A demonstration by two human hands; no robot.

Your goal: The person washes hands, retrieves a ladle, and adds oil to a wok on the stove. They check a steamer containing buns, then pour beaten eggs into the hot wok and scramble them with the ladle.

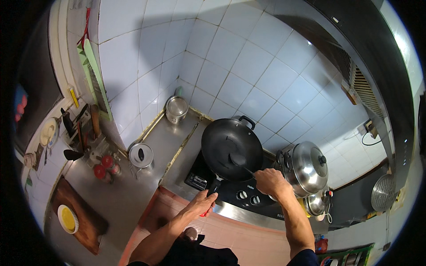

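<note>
My left hand point(202, 203) is closed around the black handle point(214, 187) of a wok point(221, 141). The wok rests over the left part of a black Haier gas stove point(229, 189), with a small loop handle on its far side. In my right hand point(272, 183) is the handle of a dark ladle or spatula point(238, 160). Its head sits inside the wok, near the lower right of the bowl. The wok's inside looks dark, with a few streaks on the bottom. My right fist hides most of the utensil's handle.
Right of the wok stands a lidded steel pot point(308, 169), with a smaller lidded pot point(318, 202) nearer me. Metal canisters point(141, 155) and red-lidded jars point(108, 162) are at left. A bowl of yellow liquid point(68, 219) sits on a wooden board point(88, 229). A range hood point(376, 50) overhangs the right.
</note>
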